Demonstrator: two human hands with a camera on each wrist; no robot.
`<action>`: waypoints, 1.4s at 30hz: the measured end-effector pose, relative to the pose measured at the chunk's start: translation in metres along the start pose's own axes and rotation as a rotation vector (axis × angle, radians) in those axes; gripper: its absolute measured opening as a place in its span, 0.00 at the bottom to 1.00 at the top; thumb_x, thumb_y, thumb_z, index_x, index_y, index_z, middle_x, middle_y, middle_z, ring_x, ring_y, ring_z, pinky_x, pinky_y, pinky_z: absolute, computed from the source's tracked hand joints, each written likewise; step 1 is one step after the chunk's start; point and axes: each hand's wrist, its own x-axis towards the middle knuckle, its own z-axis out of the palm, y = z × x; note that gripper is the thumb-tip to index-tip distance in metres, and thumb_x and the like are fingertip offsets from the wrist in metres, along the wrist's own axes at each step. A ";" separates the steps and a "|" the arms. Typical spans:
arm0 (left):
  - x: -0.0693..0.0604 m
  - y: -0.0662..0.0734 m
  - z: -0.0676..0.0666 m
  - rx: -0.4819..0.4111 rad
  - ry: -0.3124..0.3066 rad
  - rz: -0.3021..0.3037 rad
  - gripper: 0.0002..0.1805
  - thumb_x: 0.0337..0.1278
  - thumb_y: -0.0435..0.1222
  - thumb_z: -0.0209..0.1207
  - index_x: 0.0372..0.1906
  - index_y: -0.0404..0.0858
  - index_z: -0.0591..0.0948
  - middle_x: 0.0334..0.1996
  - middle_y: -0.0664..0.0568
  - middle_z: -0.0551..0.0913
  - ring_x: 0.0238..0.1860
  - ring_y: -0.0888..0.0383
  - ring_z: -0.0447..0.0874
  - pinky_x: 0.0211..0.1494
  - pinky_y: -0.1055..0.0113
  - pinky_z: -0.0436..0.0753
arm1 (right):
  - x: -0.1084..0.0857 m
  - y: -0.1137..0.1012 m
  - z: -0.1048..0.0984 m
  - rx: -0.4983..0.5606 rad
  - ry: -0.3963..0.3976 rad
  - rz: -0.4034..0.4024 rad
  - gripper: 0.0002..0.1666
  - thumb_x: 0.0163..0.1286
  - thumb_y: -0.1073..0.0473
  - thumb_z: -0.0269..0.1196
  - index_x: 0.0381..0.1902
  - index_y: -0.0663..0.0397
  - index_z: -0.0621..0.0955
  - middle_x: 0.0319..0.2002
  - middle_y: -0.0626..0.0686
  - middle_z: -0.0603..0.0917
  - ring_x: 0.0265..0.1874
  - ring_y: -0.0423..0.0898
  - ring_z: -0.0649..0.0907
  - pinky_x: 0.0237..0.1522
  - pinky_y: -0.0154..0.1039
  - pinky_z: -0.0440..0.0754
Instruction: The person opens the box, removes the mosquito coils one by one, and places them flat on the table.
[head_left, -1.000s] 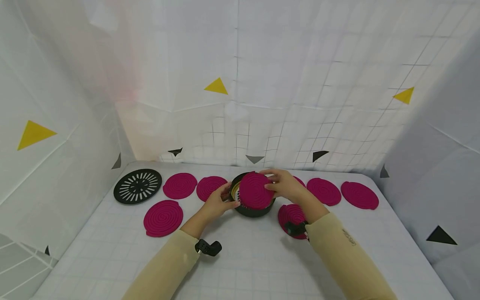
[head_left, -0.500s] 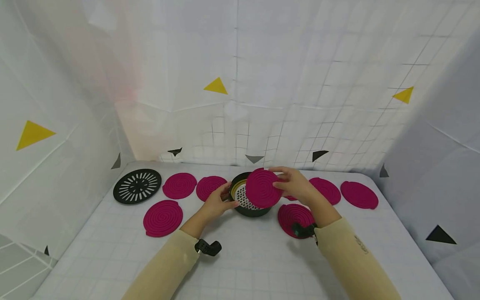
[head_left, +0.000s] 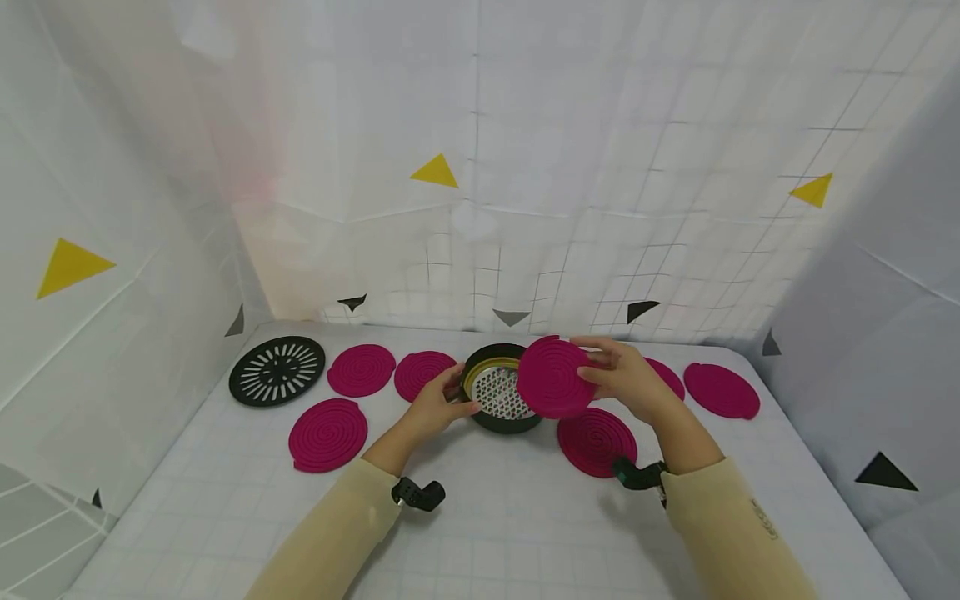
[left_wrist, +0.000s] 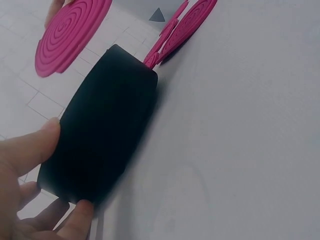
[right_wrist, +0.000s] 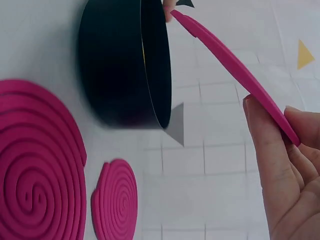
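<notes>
My left hand [head_left: 431, 408] grips the left side of a round dark mosquito coil tin [head_left: 504, 427], which stands on the table. Inside it show a perforated metal plate [head_left: 497, 393] and a yellow inner band. In the left wrist view the thumb and fingertips press against the tin's wall [left_wrist: 100, 125]. My right hand [head_left: 628, 382] pinches a pink mosquito coil [head_left: 553, 379] by its right edge. That coil is tilted up, just right of the tin, and covers part of its rim. In the right wrist view the coil [right_wrist: 240, 67] appears edge-on between thumb and fingers.
Pink coils lie flat left of the tin, one coil [head_left: 327, 435] nearest the front. Another coil [head_left: 597, 442] lies below my right hand; more lie right, including a far coil [head_left: 722, 390]. A black slotted lid [head_left: 277, 371] sits at the back left. White sheeting stands behind the table.
My right hand has moved right with the pink coil, from over the tin to beside it, uncovering the perforated plate. The left hand and the tin have stayed in place.
</notes>
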 end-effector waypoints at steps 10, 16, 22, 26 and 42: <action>-0.001 0.003 -0.001 0.004 0.002 0.006 0.45 0.58 0.36 0.71 0.77 0.40 0.61 0.71 0.42 0.69 0.70 0.43 0.69 0.68 0.50 0.73 | -0.027 0.013 -0.027 -0.027 0.022 -0.049 0.35 0.73 0.63 0.63 0.74 0.57 0.65 0.59 0.68 0.76 0.44 0.47 0.86 0.44 0.45 0.87; 0.000 0.002 -0.002 0.009 0.004 0.011 0.45 0.58 0.36 0.71 0.77 0.40 0.61 0.71 0.43 0.69 0.70 0.44 0.69 0.67 0.50 0.73 | -0.043 0.023 -0.041 -0.043 0.046 -0.038 0.35 0.73 0.61 0.63 0.74 0.57 0.65 0.58 0.62 0.78 0.44 0.45 0.86 0.46 0.42 0.87; 0.001 0.002 -0.001 0.012 -0.006 0.020 0.45 0.57 0.37 0.71 0.77 0.39 0.61 0.71 0.42 0.68 0.69 0.43 0.69 0.66 0.50 0.75 | -0.059 0.034 -0.054 -0.032 0.081 -0.024 0.36 0.73 0.59 0.63 0.75 0.58 0.64 0.57 0.57 0.79 0.45 0.44 0.86 0.45 0.42 0.87; 0.001 0.003 -0.001 -0.001 -0.007 0.014 0.46 0.56 0.37 0.72 0.77 0.39 0.61 0.71 0.42 0.68 0.70 0.43 0.69 0.66 0.50 0.74 | -0.069 0.040 -0.060 -0.058 0.105 0.002 0.37 0.73 0.58 0.63 0.75 0.57 0.63 0.60 0.64 0.74 0.46 0.42 0.83 0.45 0.42 0.87; 0.002 0.000 0.000 0.000 -0.008 0.012 0.45 0.57 0.35 0.71 0.77 0.39 0.61 0.71 0.43 0.69 0.69 0.43 0.69 0.65 0.50 0.75 | -0.094 0.072 -0.078 -0.096 0.156 0.086 0.40 0.74 0.55 0.62 0.78 0.55 0.59 0.73 0.72 0.57 0.58 0.44 0.74 0.47 0.39 0.86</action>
